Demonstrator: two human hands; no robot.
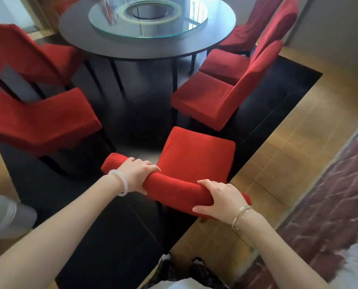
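A red fabric-covered chair (196, 155) stands just in front of me, its seat facing the round table. My left hand (137, 174) grips the top of its backrest near the left end, with a white bangle on the wrist. Near the right end of the same backrest top, my right hand (221, 200) grips with fingers curled over the edge and thin bracelets on the wrist. Below the backrest, the chair's legs are mostly hidden.
A dark round table (86, 36) with a glass turntable (153, 28) stands ahead. Red chairs (217, 97) ring it on the left and right. A white bin (1, 217) sits at lower left. A marbled red wall (330, 195) runs along the right. My shoes (165, 259) stand on the floor below.
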